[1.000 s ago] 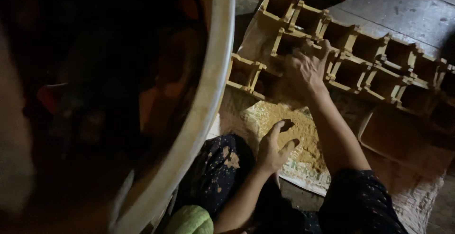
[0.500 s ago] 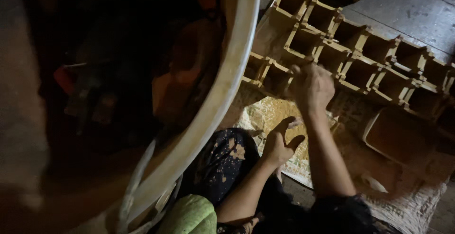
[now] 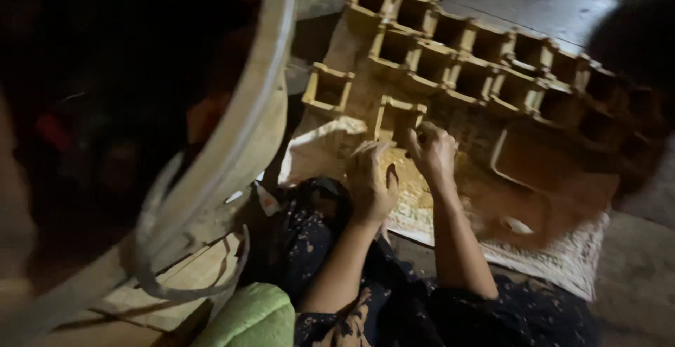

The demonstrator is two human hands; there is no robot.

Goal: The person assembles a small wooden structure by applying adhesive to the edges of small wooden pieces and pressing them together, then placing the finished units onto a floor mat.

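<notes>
I sit on the floor with both arms stretched forward. My right hand grips the near rim of a small square clay box that stands apart from the rows. My left hand rests just beside it, knuckles up and fingers curled down onto a patch of yellowish sandy powder; what it holds is hidden. Another single clay box stands to the left. Behind them run rows of several similar open clay boxes.
A big pale round tub rim fills the left side, dark inside. A white woven sack lies under the work. A flat brown clay tray sits at right. Green cloth and a wooden plank lie near my knees.
My right hand has drawn back from the far rows toward me and now sits on a single box near the powder. My left hand has closed up beside it. The view shifted.
</notes>
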